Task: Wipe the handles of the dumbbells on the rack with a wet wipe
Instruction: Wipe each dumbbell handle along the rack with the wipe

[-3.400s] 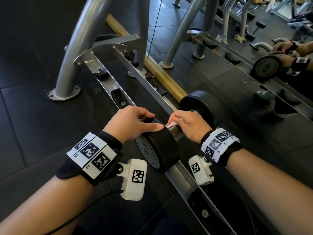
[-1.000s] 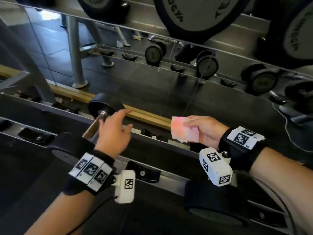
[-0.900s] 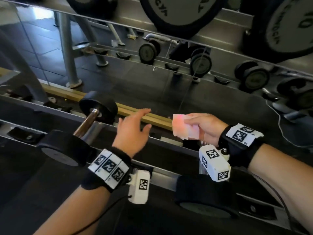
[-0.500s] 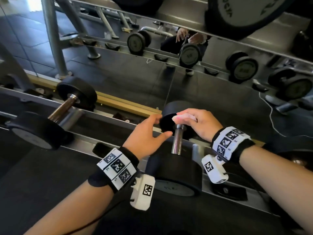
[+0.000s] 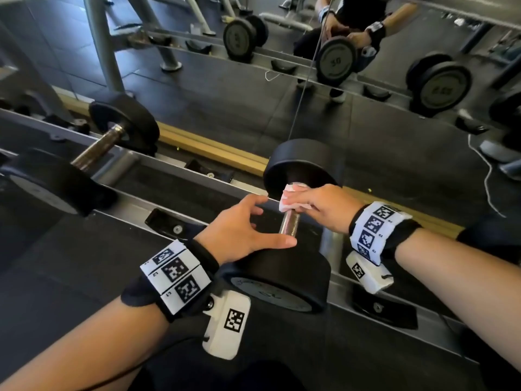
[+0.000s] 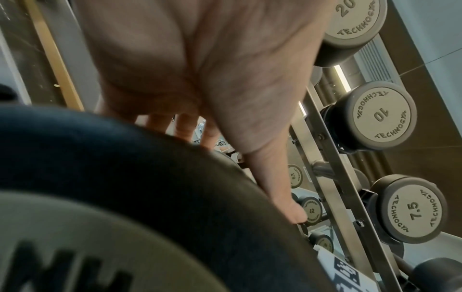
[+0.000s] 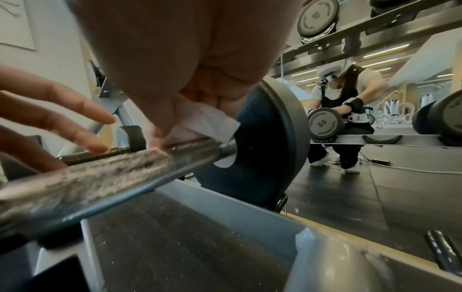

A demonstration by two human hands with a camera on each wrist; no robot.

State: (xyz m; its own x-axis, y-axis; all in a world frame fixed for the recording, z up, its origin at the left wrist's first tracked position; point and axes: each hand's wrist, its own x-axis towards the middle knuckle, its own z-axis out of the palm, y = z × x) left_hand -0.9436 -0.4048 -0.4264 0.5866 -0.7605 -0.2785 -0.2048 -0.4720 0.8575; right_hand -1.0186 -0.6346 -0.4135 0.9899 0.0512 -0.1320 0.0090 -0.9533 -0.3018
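A black dumbbell lies across the rack rails in the head view, its near head (image 5: 279, 280) towards me and its far head (image 5: 303, 165) by the mirror. My right hand (image 5: 306, 200) grips the far end of the steel handle (image 5: 290, 225) through a white wet wipe (image 5: 286, 197). The right wrist view shows the wipe (image 7: 210, 122) folded over the knurled handle (image 7: 125, 173) beside the far head (image 7: 270, 148). My left hand (image 5: 251, 230) rests open on the near head, thumb stretched along its top. The left wrist view shows that palm (image 6: 200, 69) over the head (image 6: 125, 177).
Another dumbbell (image 5: 93, 153) sits on the same rails (image 5: 197, 190) to the left. Empty black cradles (image 5: 169, 225) (image 5: 383, 309) flank the middle dumbbell. A floor mirror stands right behind the rack. Upper rack tiers hold several dumbbells (image 6: 380, 116).
Both hands moved right from the left dumbbell to the middle one. The right hand has closed the wipe round the handle's far end. The left hand has settled on the near head.
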